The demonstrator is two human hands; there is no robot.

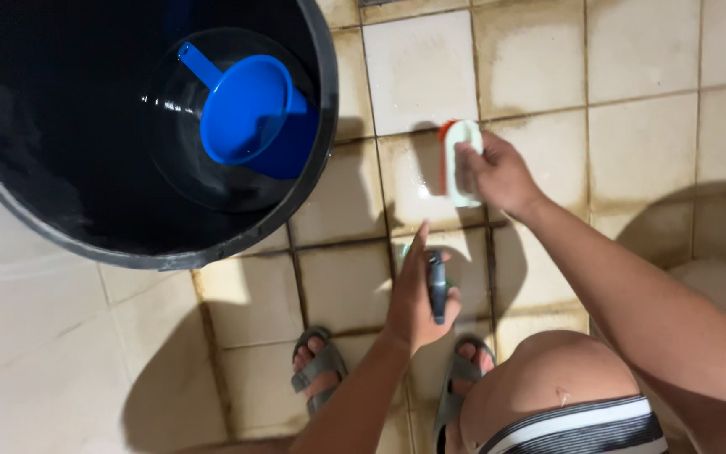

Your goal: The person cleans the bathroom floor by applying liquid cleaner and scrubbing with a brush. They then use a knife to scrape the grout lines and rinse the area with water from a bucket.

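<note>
Stained beige floor tiles (418, 67): right hand (497, 175) grips white-and-orange scrub brush (455, 160); left hand (418, 294) clasps dark spray bottle (437, 286)

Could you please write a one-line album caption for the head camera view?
Right hand presses a pale green scrub brush on stained beige floor tiles; left hand grips a dark spray trigger.

A: Bucket (10, 197) — black, rim greyish. Dipper (249, 109) inside it, bright blue all over.

B: Brush (457, 160) under the right hand (497, 172)?

A: Pale mint-white body, orange-red along one edge. The left hand (418, 294) holds a dark grey sprayer (437, 286).

B: Floor?

A: Cream tiles (418, 67), brown-stained grout. Sandals (321, 370) grey. Shorts (581, 429) black with white stripes.
</note>
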